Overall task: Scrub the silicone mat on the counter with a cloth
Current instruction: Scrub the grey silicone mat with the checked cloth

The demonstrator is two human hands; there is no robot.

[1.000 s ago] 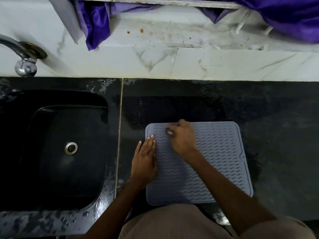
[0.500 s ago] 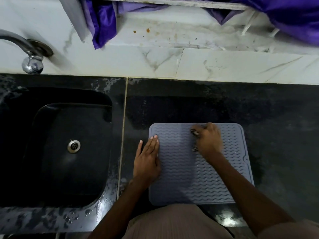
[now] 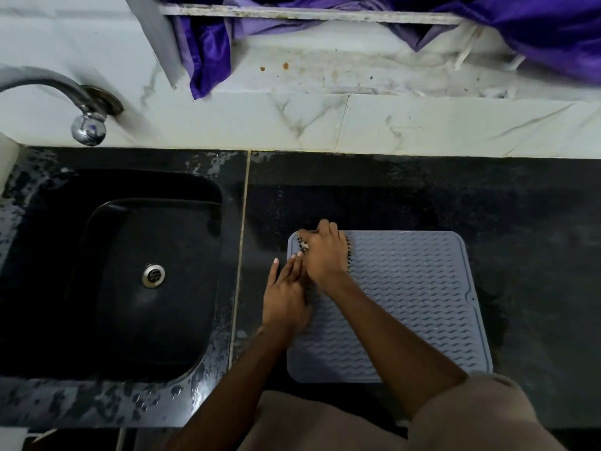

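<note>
both hands work the grey mat [image 3: 406,288]: left hand [image 3: 284,296] flat pinning it, right hand [image 3: 325,255] gripping the cloth [image 3: 304,244] at its far-left corner, most unscrubbed, i'd judge.

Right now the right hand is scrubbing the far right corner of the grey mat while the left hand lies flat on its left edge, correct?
Not quite: the head view shows the right hand scrubbing the far left corner of the grey mat, not the right. The left hand does lie flat on its left edge.

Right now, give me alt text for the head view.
The right hand scrubs the far-left corner of a grey silicone mat with a cloth, while the left hand presses its left edge. A black sink lies left.
</note>
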